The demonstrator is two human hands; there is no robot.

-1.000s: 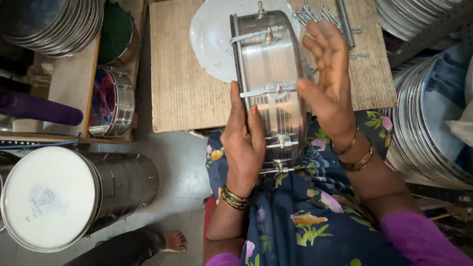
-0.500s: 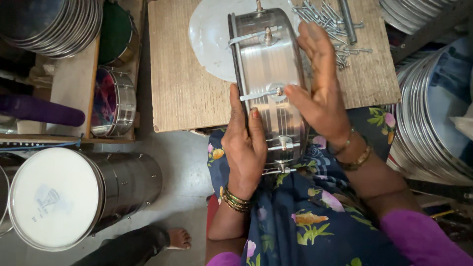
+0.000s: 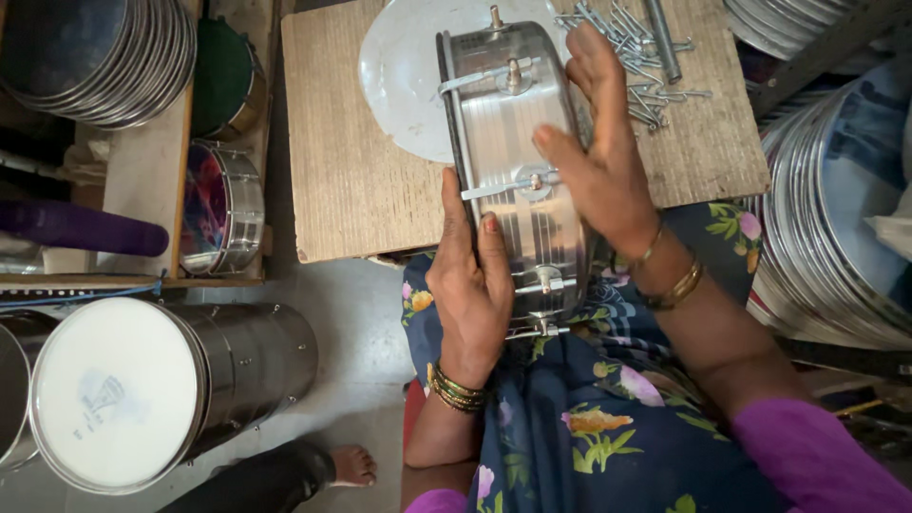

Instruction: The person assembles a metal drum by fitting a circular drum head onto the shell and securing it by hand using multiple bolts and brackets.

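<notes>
- Metal drum shell (image 3: 513,161): stands on edge, partly on the wooden board (image 3: 361,180), partly over the lap, in front of a white drumhead disc (image 3: 404,85).
- Left hand (image 3: 470,285): clasps the shell's near rim, steadying it.
- Right hand (image 3: 598,161): fingers spread flat against the shell's side by a tension rod (image 3: 503,185); not clenched.
- Loose hooks (image 3: 636,57): beside the shell.
- Good practice, as judged: brace firmly and turn the shell evenly.
</notes>
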